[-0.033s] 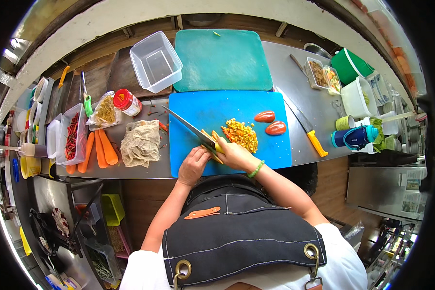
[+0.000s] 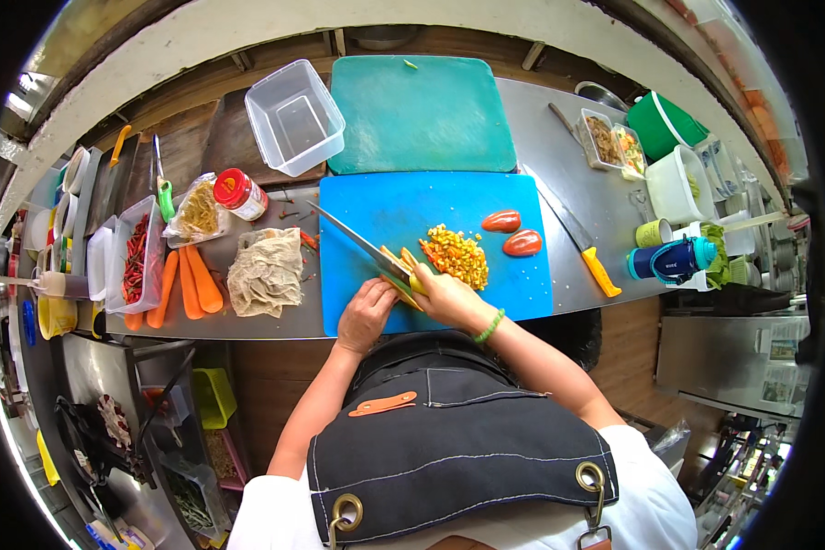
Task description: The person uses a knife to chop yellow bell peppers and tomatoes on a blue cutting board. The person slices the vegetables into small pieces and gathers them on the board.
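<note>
Smooth orange carrots (image 2: 190, 284) are lying beside a red-lidded jar (image 2: 239, 194) with a printed label and a crumpled, coarse cloth (image 2: 266, 272). Your left hand (image 2: 365, 314) is curling over thin vegetable strips (image 2: 406, 296) on the blue board (image 2: 513, 298) — fingers bent, pinning them. Your right hand (image 2: 451, 301) is closing firmly round the straight-bladed knife (image 2: 362, 244). Diced vegetables (image 2: 458, 257) are sitting heaped beside it — glossy red ovals (image 2: 522, 243) beyond, then a lettered blue bottle (image 2: 662, 261).

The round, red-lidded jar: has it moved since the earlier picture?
No, the jar shows no visible shift either way against the blue rectangular cutting board.
</note>
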{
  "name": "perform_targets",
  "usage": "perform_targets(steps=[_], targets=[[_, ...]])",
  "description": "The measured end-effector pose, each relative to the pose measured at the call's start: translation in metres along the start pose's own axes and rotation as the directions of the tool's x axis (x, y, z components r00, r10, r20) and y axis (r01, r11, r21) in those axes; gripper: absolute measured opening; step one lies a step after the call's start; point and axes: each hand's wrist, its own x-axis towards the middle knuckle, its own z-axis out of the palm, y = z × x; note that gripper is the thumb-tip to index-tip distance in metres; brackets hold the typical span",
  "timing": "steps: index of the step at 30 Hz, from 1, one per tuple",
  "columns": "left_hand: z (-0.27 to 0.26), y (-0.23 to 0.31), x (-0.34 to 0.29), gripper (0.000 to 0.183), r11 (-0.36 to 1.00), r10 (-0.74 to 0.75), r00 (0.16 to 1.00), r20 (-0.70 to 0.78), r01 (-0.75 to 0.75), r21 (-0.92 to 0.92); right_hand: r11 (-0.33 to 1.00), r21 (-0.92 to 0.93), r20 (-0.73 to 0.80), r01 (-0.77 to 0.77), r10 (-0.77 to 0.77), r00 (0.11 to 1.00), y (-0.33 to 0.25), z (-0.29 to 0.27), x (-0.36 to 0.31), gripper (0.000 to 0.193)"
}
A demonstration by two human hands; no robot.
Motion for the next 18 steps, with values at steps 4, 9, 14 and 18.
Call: perform_targets(steps=[4,9,14,18], targets=[[-0.004,0.004,0.003,0.016,0.999,0.004,0.999,0.035,-0.006,0.045,0.997,-0.074,0.026,-0.033,0.035,0.999,-0.020,-0.012,-0.044,0.028],[0.000,-0.002,0.003,0.015,1.000,0.003,0.999,0.032,-0.004,0.027,0.987,-0.142,0.011,-0.073,0.076,0.997,-0.018,-0.009,-0.059,0.023],[0.001,-0.004,0.004,0.015,0.999,0.015,1.000,0.025,-0.016,0.039,0.980,-0.171,0.017,-0.101,0.105,0.994,-0.012,0.000,-0.062,0.022],[-0.001,-0.003,0.005,0.016,1.000,-0.014,0.999,0.032,0.014,-0.001,0.982,-0.147,0.046,-0.116,0.124,0.991,-0.006,0.016,-0.047,0.023]])
